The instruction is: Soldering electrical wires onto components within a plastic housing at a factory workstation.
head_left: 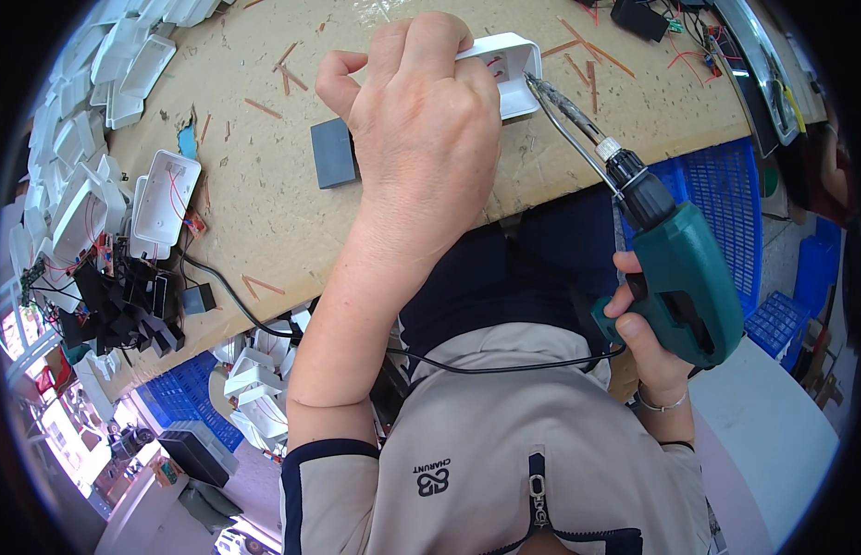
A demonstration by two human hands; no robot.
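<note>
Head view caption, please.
Left hand holds a white plastic box; right hand aims a green pistol-grip soldering gun at it.

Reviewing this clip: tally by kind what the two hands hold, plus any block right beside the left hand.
White casing, in the left hand: 1
Green soldering gun, in the right hand: 1
Dark grey block, beside the left hand: 1
Total: 3
</note>
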